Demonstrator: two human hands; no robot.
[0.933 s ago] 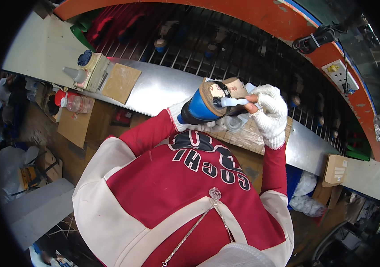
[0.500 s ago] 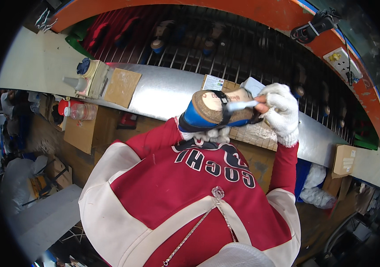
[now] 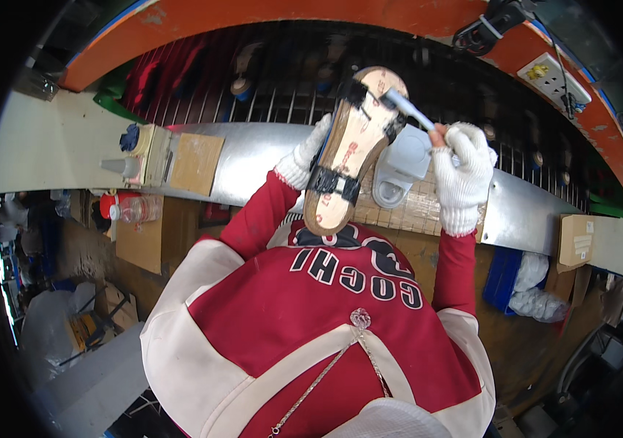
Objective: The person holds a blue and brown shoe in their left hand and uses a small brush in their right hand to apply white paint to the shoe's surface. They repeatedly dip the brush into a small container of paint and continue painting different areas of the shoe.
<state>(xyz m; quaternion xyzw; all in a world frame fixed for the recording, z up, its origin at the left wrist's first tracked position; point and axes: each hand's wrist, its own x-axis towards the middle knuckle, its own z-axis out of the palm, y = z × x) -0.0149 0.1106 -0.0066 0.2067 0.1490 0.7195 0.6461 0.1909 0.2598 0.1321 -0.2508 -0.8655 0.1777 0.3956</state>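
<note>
My left hand, in a white knit glove, holds a sandal upright with its tan sole facing me and black straps wrapped over the edges. My right hand, also gloved, grips a small brush whose tip touches the upper end of the sole. Behind the sandal a grey shoe sole lies on a wooden board on the bench.
A long metal bench runs left to right. On its left stand a glue bottle and a cardboard piece. A dark wire rack with shoes is behind. A plastic bottle lies lower left; a cardboard box sits at right.
The sandal has turned from end-on to showing its full sole, lifted higher. The brush has moved up to the sole's upper end. The view tilted slightly.
</note>
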